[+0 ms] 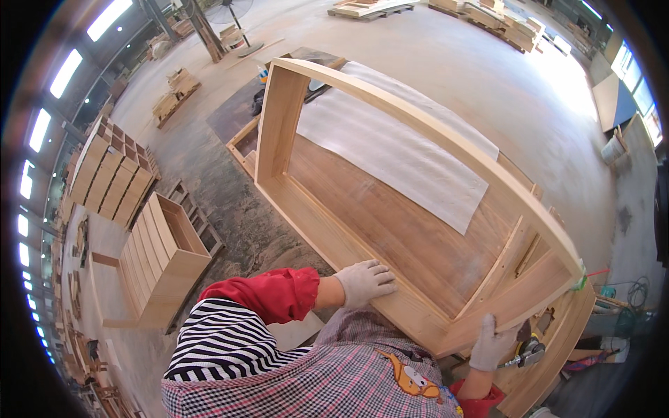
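Observation:
A large rectangular frame of pale wood [327, 221] stands on the bench in front of me, its boards set on edge and joined at the corners. My left hand [365, 282], in a whitish glove, lies over the top of its near board with the fingers hooked across the edge. At the near right corner my right hand [490, 347], gloved too, holds the end board, one digit pointing up against the wood. A round black and yellow power tool [532, 350] with a metal fitting is right beside that hand, on the bench side.
A white sheet [397, 143] covers part of the brown worktop [369, 198] inside the frame. Wooden drawer boxes [164, 258] stand on a pallet [202, 219] at the left, with more stacked boxes [115, 171] behind. Hoses [635, 296] hang at the right; a fan [237, 21] stands far back.

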Demonstrator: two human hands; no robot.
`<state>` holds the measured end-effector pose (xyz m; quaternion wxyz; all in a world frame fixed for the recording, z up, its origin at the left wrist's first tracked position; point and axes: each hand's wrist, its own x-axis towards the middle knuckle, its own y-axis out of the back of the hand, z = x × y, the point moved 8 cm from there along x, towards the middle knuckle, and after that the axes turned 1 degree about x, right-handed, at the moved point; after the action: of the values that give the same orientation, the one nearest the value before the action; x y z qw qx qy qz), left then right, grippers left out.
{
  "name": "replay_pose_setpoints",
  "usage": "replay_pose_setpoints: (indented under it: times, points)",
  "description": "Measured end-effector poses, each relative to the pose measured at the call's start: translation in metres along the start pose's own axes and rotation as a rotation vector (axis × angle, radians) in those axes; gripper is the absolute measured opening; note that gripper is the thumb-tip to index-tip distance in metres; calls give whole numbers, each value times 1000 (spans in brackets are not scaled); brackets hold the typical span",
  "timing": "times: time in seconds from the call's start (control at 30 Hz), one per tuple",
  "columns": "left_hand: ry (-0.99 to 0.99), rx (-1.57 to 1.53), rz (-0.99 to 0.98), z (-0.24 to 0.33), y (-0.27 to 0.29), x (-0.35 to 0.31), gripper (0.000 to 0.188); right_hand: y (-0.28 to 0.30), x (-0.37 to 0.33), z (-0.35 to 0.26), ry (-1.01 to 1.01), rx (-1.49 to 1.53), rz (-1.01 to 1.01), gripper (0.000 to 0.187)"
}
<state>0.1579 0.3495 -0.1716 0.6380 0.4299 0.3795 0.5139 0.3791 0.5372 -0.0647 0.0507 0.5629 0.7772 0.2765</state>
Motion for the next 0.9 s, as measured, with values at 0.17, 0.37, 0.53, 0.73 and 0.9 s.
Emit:
replay_pose_setpoints:
  times: [0.17,0.37,0.53,0.73,0.9]
  points:
    - [-205,153,407,49,117,9,69,75,43,-62,27,-154,145,57]
    - [44,638,1169,66,336,-29,73,199,100,-139,434,-448,348,59]
    - [-153,45,1505,70,433,14,55,278,137,-190,663,-595,443,56]
    - [-115,-315,493,38,431,15,71,264,149,-261,811,-307,245,46]
    - [74,-729,694,37,415,5,76,262,133,-269,879,-273,285,52]
